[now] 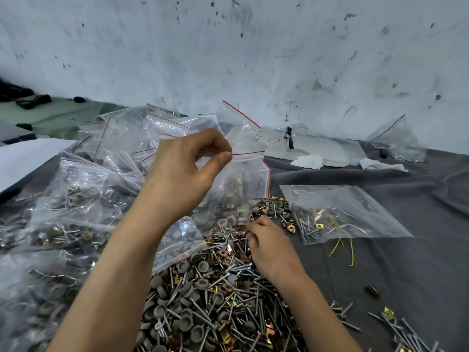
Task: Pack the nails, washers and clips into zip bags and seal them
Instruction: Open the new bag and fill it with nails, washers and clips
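Observation:
My left hand (187, 168) pinches the red-striped mouth of a clear zip bag (243, 179) and holds it upright over the pile; grey washers and a clip show through its lower part. A big loose pile of nails, grey washers and brass clips (218, 295) covers the dark cloth in front of me. My right hand (269, 242) reaches into the pile just below the bag, its fingers curled round small parts that I cannot make out.
Several filled zip bags (76, 204) are heaped at the left. A flat bag (340, 214) with nails and yellow wire lies at the right. Another bag (398, 143) and white paper (307, 148) sit by the wall. Stray nails and clips (396, 323) lie at the lower right.

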Motion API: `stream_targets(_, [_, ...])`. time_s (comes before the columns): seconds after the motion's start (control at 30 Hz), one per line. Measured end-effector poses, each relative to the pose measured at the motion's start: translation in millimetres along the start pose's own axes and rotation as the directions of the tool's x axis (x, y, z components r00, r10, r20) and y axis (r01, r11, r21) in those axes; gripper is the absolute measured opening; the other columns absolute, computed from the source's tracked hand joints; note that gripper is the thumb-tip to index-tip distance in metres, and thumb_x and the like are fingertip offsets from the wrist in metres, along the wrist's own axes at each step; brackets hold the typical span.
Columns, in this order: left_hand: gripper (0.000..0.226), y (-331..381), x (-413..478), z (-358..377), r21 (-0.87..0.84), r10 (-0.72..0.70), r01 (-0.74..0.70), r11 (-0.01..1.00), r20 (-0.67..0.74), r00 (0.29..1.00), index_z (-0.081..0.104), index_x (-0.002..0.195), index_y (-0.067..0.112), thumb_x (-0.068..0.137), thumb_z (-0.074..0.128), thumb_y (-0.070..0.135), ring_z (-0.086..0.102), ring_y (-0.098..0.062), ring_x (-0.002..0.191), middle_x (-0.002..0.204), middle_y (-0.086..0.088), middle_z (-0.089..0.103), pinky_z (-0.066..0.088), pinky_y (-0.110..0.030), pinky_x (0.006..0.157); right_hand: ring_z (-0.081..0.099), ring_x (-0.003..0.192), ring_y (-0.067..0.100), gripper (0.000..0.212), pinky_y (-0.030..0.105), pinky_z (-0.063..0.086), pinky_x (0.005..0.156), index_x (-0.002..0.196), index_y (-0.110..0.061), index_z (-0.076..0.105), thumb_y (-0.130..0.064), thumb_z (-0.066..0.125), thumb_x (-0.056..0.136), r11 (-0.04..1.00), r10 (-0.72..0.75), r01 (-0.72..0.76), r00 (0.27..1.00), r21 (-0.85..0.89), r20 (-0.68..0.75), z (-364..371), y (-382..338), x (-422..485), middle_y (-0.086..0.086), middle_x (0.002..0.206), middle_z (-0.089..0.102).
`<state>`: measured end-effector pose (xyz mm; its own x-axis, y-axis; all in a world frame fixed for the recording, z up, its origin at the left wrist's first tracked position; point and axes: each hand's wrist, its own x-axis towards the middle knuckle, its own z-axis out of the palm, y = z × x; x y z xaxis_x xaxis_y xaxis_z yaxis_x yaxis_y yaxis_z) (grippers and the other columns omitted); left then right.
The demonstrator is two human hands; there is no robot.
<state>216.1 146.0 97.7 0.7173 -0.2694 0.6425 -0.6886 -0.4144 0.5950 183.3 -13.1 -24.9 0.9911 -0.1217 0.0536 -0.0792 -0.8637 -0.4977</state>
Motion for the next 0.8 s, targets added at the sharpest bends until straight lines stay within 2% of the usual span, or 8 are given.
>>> stream_targets(0.13, [0.004,0.7,0.0,-0.3,-0.007,-0.005,0.005,1.000,0.008,1.000,0.068,0.084,0.012,0.087,0.066,0.009,0.063,0.007,0.084,0.088,0.014,0.070,0.044,-0.005,0.079,0.054,0.101,0.022,0.018,0.042,0.049,0.085,0.109,-0.020,0.057,-0.022,0.043,0.098,0.999,0.028,-0.027,0.998,0.027,-0.052,0.5,-0.1,0.4,-0.004,0.110,0.051])
stream_targets(0.27, [0.003,1.1,-0.4,-0.3,-0.016,-0.008,0.008,1.000,0.020,1.000,0.069,0.085,0.010,0.087,0.066,0.009,0.063,0.007,0.084,0.087,0.013,0.070,0.044,-0.004,0.078,0.055,0.100,0.024,0.021,0.039,0.049,0.080,0.115,-0.026,0.056,-0.028,0.042,0.099,1.000,0.018,-0.017,0.999,0.022,-0.048,3.3,-1.3,-1.1,-0.006,0.110,0.051])
stream_targets(0.37, [0.003,1.8,-0.5,-0.2,-0.013,-0.003,0.003,1.000,0.028,1.000,0.069,0.087,0.008,0.087,0.066,0.009,0.063,0.006,0.084,0.087,0.012,0.070,0.043,-0.004,0.078,0.054,0.102,0.023,0.019,0.040,0.049,0.083,0.114,-0.029,0.056,-0.031,0.048,0.096,0.998,0.033,-0.031,0.999,0.046,-0.037,2.7,-0.6,-0.4,-0.006,0.110,0.052])
stream_targets(0.53, [0.003,2.0,-0.6,-0.1,-0.013,-0.001,0.001,1.000,0.031,1.000,0.069,0.087,0.008,0.087,0.066,0.008,0.063,0.007,0.084,0.087,0.010,0.071,0.042,-0.003,0.077,0.055,0.097,0.020,0.016,0.039,0.048,0.082,0.108,-0.030,0.060,-0.034,0.054,0.094,0.998,0.037,-0.034,0.998,0.054,-0.052,2.9,-0.5,-0.1,-0.010,0.095,0.047])
stream_targets(0.7, [0.003,1.3,-0.8,0.8,0.002,-0.001,0.001,1.000,0.037,0.999,0.069,0.085,0.012,0.087,0.066,0.011,0.064,0.006,0.085,0.088,0.011,0.071,0.046,-0.008,0.079,0.057,0.096,0.017,0.013,0.038,0.049,0.084,0.102,-0.025,0.063,-0.031,0.061,0.090,0.989,0.085,-0.080,0.995,0.123,-0.043,0.7,-1.0,2.2,-0.008,0.103,0.056])
stream_targets(0.8, [0.002,1.3,-0.5,1.6,0.006,0.006,-0.006,1.000,0.031,1.000,0.069,0.086,0.011,0.087,0.067,0.011,0.064,0.005,0.085,0.088,0.010,0.071,0.047,-0.009,0.079,0.057,0.093,0.014,0.010,0.030,0.048,0.082,0.098,-0.022,0.062,-0.024,0.064,0.088,0.978,0.094,-0.089,0.995,0.191,-0.017,0.9,-1.4,3.1,-0.007,0.103,0.061])
